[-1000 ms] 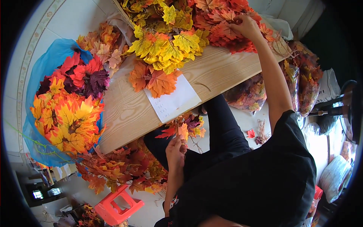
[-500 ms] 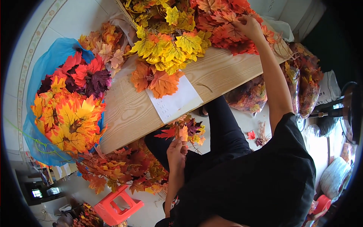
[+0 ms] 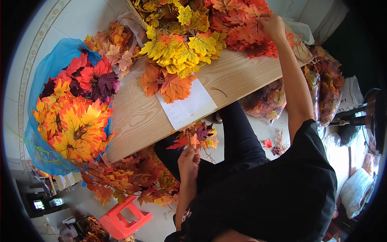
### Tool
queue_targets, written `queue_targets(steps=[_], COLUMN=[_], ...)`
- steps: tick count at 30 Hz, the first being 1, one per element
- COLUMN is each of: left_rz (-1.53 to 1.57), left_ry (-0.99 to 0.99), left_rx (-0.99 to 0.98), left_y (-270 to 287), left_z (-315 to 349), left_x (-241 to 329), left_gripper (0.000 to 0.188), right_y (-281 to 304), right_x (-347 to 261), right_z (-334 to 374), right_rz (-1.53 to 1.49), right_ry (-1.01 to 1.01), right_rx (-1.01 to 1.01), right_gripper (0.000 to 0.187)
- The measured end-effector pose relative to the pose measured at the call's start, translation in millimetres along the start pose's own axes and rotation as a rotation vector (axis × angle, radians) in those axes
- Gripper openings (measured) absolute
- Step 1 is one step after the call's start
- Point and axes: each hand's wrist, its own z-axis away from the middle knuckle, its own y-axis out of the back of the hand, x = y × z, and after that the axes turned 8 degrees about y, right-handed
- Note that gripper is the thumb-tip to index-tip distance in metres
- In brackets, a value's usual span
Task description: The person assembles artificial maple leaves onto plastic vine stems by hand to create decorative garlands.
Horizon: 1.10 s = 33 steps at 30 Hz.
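Low by the table's front edge, my left hand (image 3: 188,163) is closed around a small bunch of artificial maple leaves (image 3: 197,136) in red, purple, orange and yellow. Their stems run down through the fingers. Far to the right, my right hand (image 3: 272,25) pinches at a leaf on the pile of red-orange artificial leaves (image 3: 244,30). Beside that pile lies a heap of yellow leaves (image 3: 181,50). Some orange leaves (image 3: 176,88) rest partly over a white paper sheet (image 3: 191,105) on the wooden table (image 3: 135,121).
A blue plastic bag (image 3: 38,92) full of red, purple and yellow-orange leaves stands at the left. More leaves (image 3: 133,177) hang below the table, near a red plastic stool (image 3: 125,218). Clear bags of leaves (image 3: 264,101) sit under the right end, with a fan (image 3: 371,121) beyond.
My right hand has shifted slightly to the right and up over the red-orange leaves. The left hand and its bunch have barely moved.
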Motion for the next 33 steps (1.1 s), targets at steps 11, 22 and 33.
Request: queue_targets(steps=[11,22,33], left_rz=[0.143,0.100,0.072], left_ry=[-0.091,-0.203,-0.224], left_rx=[0.021,-0.048,-0.059], left_y=[-4,-26,-26], left_z=[-9,-7,-6], left_x=[19,14,14], left_gripper=[0.018,0.012,0.010], right_y=[56,-31,-36], right_x=[-171,-182,-177], right_z=[189,321,329], right_rz=[-0.081,-0.669,-0.795], right_ry=[0.912,-0.049,-0.203], right_rx=[-0.403,-1.020,-1.020], right_gripper=[0.009,0.008,0.010])
